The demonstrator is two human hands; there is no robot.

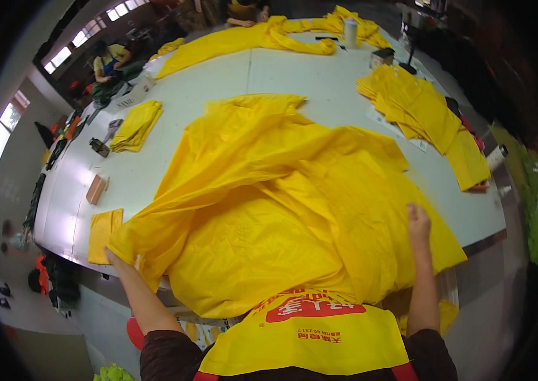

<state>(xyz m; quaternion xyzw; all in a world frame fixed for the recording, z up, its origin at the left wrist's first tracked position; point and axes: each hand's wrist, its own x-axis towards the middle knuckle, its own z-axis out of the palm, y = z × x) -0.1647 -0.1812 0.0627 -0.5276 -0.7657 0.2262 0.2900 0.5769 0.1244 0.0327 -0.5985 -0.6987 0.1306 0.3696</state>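
A large piece of thin, glossy yellow fabric (243,247) lies crumpled across the near half of the white table (218,76), with a thick fold running over its middle. Its near edge hangs toward my yellow apron (237,352). At the far left end of the fabric, my left hand (113,256) is closed on a bunched edge, its fingers partly hidden. My right hand (418,220) is closed in a fist against the right part of the fabric, seemingly pinching it. Beside my left hand sits a small folded yellow piece (105,235).
A brown block (96,189), a dark jar (99,147) and a folded yellow stack (137,127) stand along the left. Layered yellow pieces (415,108) lie at right. More yellow fabric (218,51) and a pale bottle (350,33) are at the far edge. Two people work beyond.
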